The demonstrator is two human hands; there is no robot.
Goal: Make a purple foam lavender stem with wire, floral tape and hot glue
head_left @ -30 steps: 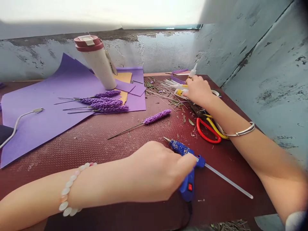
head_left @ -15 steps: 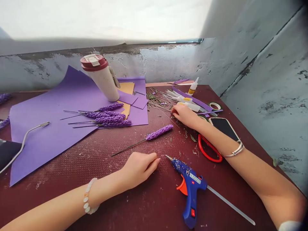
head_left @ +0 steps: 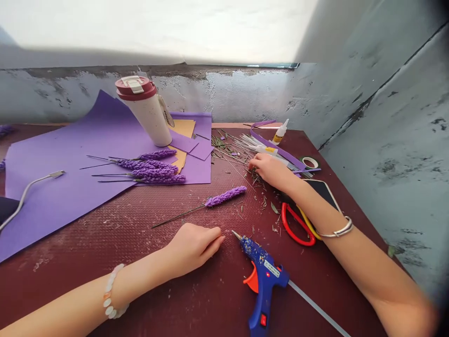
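My left hand (head_left: 194, 250) rests on the table, thumb and fingers closed with nothing showing between them. Just right of its fingertips points the nozzle of a blue glue gun (head_left: 263, 276), lying on its side with a glue stick in its back. At the far side, my right hand (head_left: 268, 169) is among thin wire stems (head_left: 242, 140) and green scraps, its fingers curled down. What its fingertips grip, if anything, I cannot make out. Between the hands lies a purple lavender stem (head_left: 224, 196). Red-handled scissors (head_left: 296, 234) lie under my right forearm.
Several finished lavender stems (head_left: 150, 171) lie on purple sheets (head_left: 70, 159) at the left. A tall lidded cup (head_left: 149, 112) stands behind them. Glue bottle (head_left: 280, 132), tape roll (head_left: 310, 163) and a phone (head_left: 321, 189) are at the right. A white cable (head_left: 30, 185) crosses the left side.
The view has shifted slightly, so most table items appear a little further left. My right hand stays among the wires, with its fingers shifted slightly; my left hand keeps its closed pose.
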